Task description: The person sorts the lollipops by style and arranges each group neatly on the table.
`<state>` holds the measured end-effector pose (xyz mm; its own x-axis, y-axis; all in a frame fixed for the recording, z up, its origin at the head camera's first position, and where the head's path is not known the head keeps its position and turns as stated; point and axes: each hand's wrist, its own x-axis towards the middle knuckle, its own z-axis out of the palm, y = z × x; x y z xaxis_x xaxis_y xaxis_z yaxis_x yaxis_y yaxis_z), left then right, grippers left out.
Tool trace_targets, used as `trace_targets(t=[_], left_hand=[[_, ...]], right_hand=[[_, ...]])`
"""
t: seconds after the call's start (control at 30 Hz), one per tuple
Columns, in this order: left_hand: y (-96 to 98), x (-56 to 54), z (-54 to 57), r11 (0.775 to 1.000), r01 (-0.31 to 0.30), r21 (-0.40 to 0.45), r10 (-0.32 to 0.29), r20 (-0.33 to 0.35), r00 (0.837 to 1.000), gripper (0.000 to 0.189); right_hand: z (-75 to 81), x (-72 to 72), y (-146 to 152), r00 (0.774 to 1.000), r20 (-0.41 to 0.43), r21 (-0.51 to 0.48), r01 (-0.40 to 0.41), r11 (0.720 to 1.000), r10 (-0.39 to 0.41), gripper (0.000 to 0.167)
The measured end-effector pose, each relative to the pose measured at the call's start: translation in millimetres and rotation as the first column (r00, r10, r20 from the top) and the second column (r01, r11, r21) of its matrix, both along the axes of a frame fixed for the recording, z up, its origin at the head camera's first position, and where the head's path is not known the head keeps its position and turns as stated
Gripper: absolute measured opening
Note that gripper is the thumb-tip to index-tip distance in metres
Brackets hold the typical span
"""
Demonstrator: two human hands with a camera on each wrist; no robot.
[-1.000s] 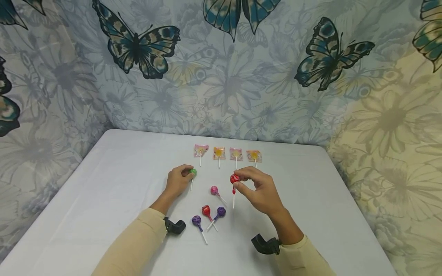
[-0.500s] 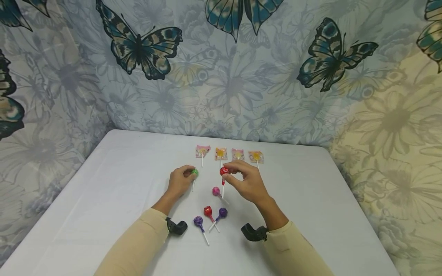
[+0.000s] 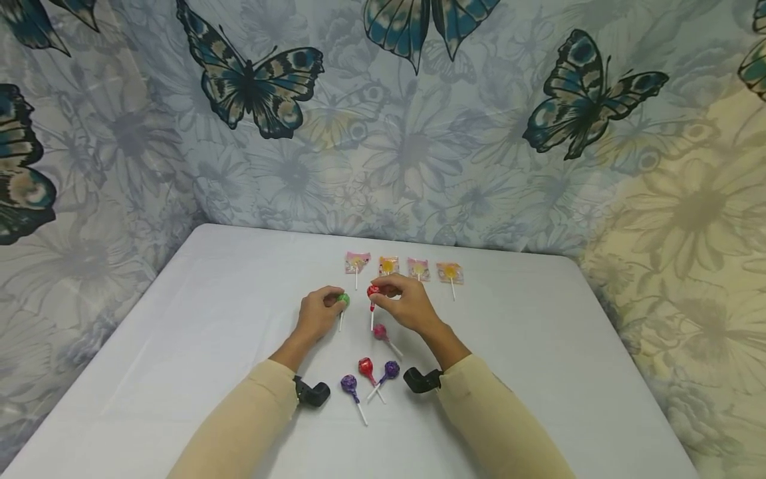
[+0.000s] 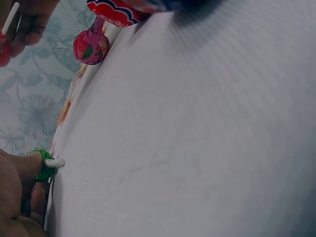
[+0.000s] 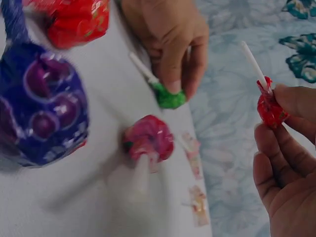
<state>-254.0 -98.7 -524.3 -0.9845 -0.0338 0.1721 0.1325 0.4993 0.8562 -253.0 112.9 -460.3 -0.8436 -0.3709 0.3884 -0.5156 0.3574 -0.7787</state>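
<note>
My left hand [image 3: 318, 311] pinches a green-wrapped lollipop [image 3: 344, 300] by its head, stick pointing toward me. To its right, my right hand [image 3: 408, 303] grips a red-wrapped lollipop [image 5: 270, 111] between thumb and fingers, its white stick hanging down in the head view. A pink lollipop [image 3: 380, 332] lies on the table just below the right hand. Nearer to me lie another red lollipop [image 3: 366, 366] and two purple ones, the right purple lollipop [image 3: 391, 370] crossing sticks with the red and the left purple lollipop [image 3: 349, 384] beside them.
Several flat lollipops in clear packets form a row at the back, from a pink packet [image 3: 357, 262] to an orange packet [image 3: 450, 273]. The white table [image 3: 526, 372] meets a butterfly-patterned wall [image 3: 413, 159]. Each wrist wears a black camera mount [image 3: 312, 394].
My right hand has carried the red lollipop leftward and a little away from me, close to the green one. The left hand keeps its hold in about the same place.
</note>
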Motion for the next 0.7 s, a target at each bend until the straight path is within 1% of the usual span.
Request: trace_targets(t=[0.13,0.27,0.37,0.47,0.6,0.7], left_hand=[[-1.0,-1.0,-2.3,1.000,0.000,-0.009,0.000,0.005,1.000,0.023],[-1.4,-1.4,-2.3,1.000,-0.004,-0.012,0.004,-0.002,1.000,0.023],[-1.7,-1.0,-1.6,1.000,-0.006,-0.008,0.006,0.004,1.000,0.023],[-1.0,-0.2,-1.1,1.000,-0.001,0.003,0.001,0.007,1.000,0.024],[0.0,-0.7,-2.7,1.000,-0.005,-0.009,0.004,-0.015,1.000,0.024],[-0.5,-1.0,-2.8,1.000,-0.006,-0.015,0.006,-0.012,1.000,0.024]], right_hand=[[-9.0,-7.5,-5,0.994,0.095,0.054,0.049,0.997,-0.054,0.023],[-15.7,-15.2,-9,0.982,0.161,0.096,0.084,0.992,-0.099,0.022],[-20.0,-20.9,-12,0.976,0.192,0.126,0.079,0.989,-0.103,0.021],[-24.5,-25.5,-14,0.973,0.205,0.171,0.073,0.983,-0.108,0.019],[-33.4,-30.8,-15,0.965,0.233,0.245,0.066,0.967,-0.124,0.018],[-38.6,-32.9,-16,0.957,0.254,0.295,0.058,0.954,-0.137,0.017]])
